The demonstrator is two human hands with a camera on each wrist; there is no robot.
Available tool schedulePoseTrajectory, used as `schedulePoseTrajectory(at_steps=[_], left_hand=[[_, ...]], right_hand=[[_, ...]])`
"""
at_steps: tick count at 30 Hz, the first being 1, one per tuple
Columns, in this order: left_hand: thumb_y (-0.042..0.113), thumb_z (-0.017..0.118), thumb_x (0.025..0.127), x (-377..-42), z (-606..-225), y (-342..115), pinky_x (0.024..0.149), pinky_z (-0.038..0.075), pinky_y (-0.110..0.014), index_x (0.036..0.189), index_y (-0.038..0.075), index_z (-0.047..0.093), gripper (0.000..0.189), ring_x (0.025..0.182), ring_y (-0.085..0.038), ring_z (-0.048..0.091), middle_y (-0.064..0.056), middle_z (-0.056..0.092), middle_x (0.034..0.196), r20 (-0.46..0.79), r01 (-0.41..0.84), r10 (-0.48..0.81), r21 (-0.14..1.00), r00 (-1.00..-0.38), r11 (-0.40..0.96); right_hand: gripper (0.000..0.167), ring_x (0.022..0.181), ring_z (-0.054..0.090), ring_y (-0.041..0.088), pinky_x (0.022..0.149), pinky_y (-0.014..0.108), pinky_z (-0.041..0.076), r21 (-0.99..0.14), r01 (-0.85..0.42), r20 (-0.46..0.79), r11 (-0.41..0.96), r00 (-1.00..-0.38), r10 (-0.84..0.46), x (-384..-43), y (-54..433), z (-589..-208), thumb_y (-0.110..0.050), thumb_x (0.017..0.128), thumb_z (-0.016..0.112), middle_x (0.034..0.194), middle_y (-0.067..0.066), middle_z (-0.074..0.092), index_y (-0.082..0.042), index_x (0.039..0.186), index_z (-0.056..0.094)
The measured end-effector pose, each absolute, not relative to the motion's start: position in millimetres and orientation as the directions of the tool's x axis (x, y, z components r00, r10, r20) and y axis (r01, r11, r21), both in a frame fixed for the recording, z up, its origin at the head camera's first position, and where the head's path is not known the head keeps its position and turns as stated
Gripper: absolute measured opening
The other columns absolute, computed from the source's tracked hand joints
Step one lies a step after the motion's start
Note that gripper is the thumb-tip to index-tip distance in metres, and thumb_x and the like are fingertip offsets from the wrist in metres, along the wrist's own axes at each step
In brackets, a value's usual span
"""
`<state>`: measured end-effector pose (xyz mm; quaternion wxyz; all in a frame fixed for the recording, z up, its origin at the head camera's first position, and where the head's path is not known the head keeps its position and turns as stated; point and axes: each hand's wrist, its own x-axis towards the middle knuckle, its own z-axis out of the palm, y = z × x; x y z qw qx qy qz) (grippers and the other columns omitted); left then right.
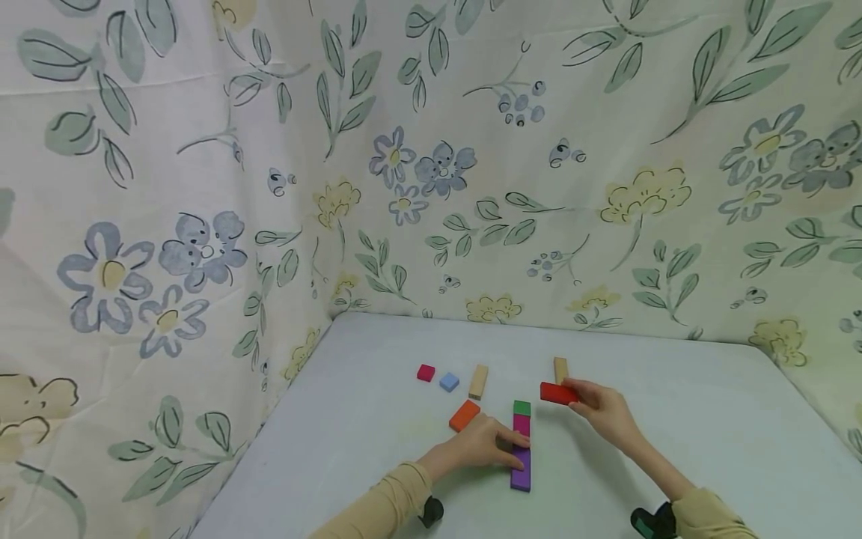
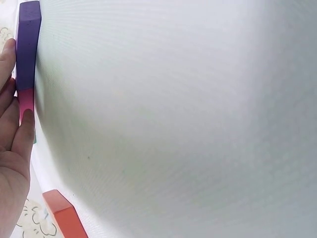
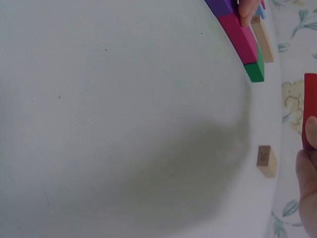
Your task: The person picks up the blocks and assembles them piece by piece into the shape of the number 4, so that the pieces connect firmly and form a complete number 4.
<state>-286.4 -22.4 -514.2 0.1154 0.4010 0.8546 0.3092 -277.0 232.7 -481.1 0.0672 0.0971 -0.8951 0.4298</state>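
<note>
A row of blocks lies on the table in front of me: a green block (image 1: 521, 408) at the far end, a pink block (image 1: 521, 424) in the middle and a purple block (image 1: 521, 480) nearest. My left hand (image 1: 474, 449) reaches over from the left, thumb on the purple block and a finger across where it meets the pink one. To the right of the row my right hand (image 1: 606, 412) pinches a red block (image 1: 556, 393) by its right end. The right wrist view shows the thumb against the red block (image 3: 309, 99), raised off the table.
An orange block (image 1: 465, 415) lies just beyond my left hand. Further back are a small red block (image 1: 426, 373), a light blue block (image 1: 449, 382) and a plain wooden block (image 1: 479, 382). Another wooden block (image 1: 561, 368) stands behind the held red one. Floral cloth (image 1: 512, 187) hangs behind the white table (image 1: 364, 389).
</note>
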Motion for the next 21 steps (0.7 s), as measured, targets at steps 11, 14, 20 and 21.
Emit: schedulePoseTrajectory(at_steps=[11, 14, 20, 21], left_hand=[[0.029, 0.074, 0.081, -286.6, -512.6, -22.8, 0.075, 0.044, -0.006, 0.116, 0.020, 0.069, 0.037, 0.103, 0.009, 0.057, 0.012, 0.068, 0.116, 0.067, 0.634, 0.771, 0.616, -0.633, 0.467], [0.029, 0.075, 0.080, -286.4, -512.5, -22.8, 0.074, 0.044, -0.006, 0.115, 0.020, 0.070, 0.037, 0.102, 0.009, 0.057, 0.013, 0.068, 0.116, 0.069, 0.634, 0.768, 0.614, -0.637, 0.470], [0.029, 0.075, 0.080, -286.2, -511.9, -22.7, 0.077, 0.043, -0.006, 0.115, 0.019, 0.070, 0.036, 0.105, 0.008, 0.057, 0.012, 0.068, 0.116, 0.075, 0.641, 0.771, 0.609, -0.633, 0.467], [0.029, 0.075, 0.080, -286.2, -511.7, -22.7, 0.078, 0.043, -0.006, 0.115, 0.019, 0.070, 0.036, 0.106, 0.008, 0.057, 0.012, 0.068, 0.116, 0.075, 0.642, 0.771, 0.608, -0.632, 0.467]], right_hand=[[0.040, 0.115, 0.057, 0.042, 0.083, 0.034, 0.055, -0.730, -0.257, 0.207, 0.633, -0.966, -0.153, -280.1, 228.0, -492.5, 0.005, 0.084, 0.064, 0.123, 0.026, 0.061, 0.006, 0.124, 0.058], [0.039, 0.113, 0.057, 0.043, 0.082, 0.034, 0.055, -0.722, -0.270, 0.219, 0.636, -0.962, -0.160, -281.0, 227.4, -495.5, 0.005, 0.084, 0.065, 0.122, 0.027, 0.061, 0.007, 0.122, 0.059], [0.038, 0.113, 0.057, 0.043, 0.082, 0.033, 0.055, -0.707, -0.276, 0.216, 0.651, -0.961, -0.173, -280.6, 226.8, -502.5, 0.004, 0.083, 0.065, 0.121, 0.027, 0.062, 0.006, 0.121, 0.060], [0.039, 0.114, 0.057, 0.042, 0.082, 0.033, 0.055, -0.710, -0.269, 0.211, 0.651, -0.963, -0.168, -280.3, 226.5, -503.5, 0.004, 0.083, 0.066, 0.121, 0.026, 0.062, 0.005, 0.121, 0.061]])
